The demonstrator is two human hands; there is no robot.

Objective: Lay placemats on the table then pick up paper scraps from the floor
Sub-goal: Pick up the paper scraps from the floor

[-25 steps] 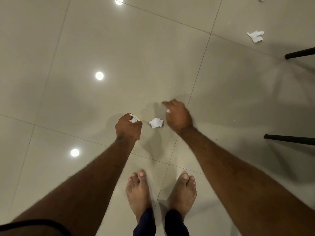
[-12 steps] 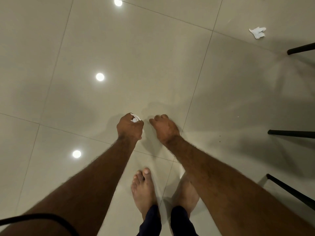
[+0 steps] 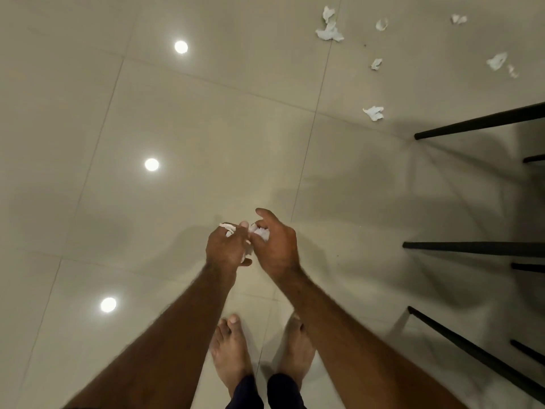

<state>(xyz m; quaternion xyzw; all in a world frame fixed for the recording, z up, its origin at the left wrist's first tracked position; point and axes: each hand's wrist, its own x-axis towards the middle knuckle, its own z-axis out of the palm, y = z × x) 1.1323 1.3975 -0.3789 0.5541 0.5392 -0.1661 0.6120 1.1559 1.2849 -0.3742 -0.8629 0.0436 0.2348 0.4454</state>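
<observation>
1. Both hands were closed on crumpled white paper scraps: the left hand bunched several in a loose fist, and the right hand pinched one wad against the left's fingers.
2. Held together that way, the right hand seemed to be passing its wad across, likely so it could go on collecting.
3. Seven or so torn white scraps lay on the glossy beige tiled floor toward its far right, the nearest one just beyond the black metal furniture legs.
4. Open tile lay ahead and left; the legs crowded the right edge.
</observation>
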